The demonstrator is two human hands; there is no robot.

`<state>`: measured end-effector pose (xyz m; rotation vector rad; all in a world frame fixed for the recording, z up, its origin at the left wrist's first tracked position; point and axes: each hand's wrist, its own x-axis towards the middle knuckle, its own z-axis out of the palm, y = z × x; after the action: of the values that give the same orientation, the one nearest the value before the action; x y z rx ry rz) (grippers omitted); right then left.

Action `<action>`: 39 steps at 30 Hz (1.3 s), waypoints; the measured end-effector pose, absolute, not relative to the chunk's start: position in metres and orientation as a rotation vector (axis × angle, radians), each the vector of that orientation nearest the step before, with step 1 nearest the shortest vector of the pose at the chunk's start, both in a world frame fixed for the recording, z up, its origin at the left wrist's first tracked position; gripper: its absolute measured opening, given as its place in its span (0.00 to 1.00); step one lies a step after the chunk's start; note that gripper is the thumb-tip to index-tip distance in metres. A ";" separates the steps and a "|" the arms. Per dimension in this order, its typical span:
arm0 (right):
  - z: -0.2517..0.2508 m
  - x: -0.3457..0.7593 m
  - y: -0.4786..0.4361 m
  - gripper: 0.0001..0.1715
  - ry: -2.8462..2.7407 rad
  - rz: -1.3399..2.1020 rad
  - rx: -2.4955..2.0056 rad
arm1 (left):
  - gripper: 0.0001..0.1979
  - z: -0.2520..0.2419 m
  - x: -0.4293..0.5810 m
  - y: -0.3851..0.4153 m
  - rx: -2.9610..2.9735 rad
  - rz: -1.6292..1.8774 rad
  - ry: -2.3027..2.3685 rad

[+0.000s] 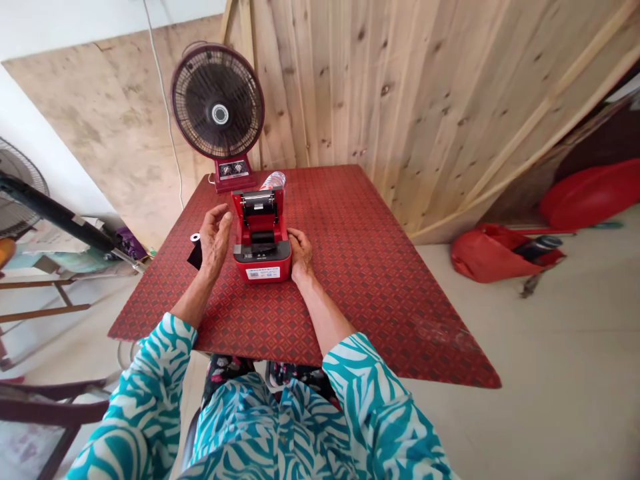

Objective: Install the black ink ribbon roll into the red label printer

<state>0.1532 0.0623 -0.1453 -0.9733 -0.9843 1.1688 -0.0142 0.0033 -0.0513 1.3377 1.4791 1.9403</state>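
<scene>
A red patterned table [380, 280] stands against a plank wall [400, 100]; left of its centre, a red receipt printer [261, 250] runs lengthwise toward the wall, lid open at the far end; the right hand [301, 255] rests against its side, grip unclear; the left hand [215, 243] is raised, open, just apart.

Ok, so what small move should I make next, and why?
I'd probably pick up the small black roll with the white core with your left hand: it lies right beside those fingers. Your right hand is already against the red plastic label printer, so it can steady it, and the printer's lid stands open.
</scene>
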 end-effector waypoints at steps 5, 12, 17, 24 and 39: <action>-0.109 0.178 0.044 0.25 -1.212 1.048 -0.835 | 0.25 -0.071 -0.010 0.028 1.262 1.920 1.318; -0.075 0.199 0.009 0.22 -2.022 0.473 -0.674 | 0.29 -0.089 -0.019 0.034 1.208 1.832 1.130; -0.076 0.195 0.005 0.15 -2.076 0.280 -0.736 | 0.32 -0.091 -0.023 0.032 1.246 1.778 1.118; -0.077 0.190 0.008 0.10 -1.996 0.239 -0.803 | 0.30 -0.087 -0.019 0.036 1.267 1.804 1.091; -0.059 0.214 -0.004 0.18 -2.145 0.175 -0.887 | 0.37 -0.089 -0.021 0.032 1.383 1.720 1.138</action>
<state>0.2136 -0.0043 -0.0585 -0.8866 -2.1447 0.1747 -0.0210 0.0325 -0.0888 1.3834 1.1380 1.7204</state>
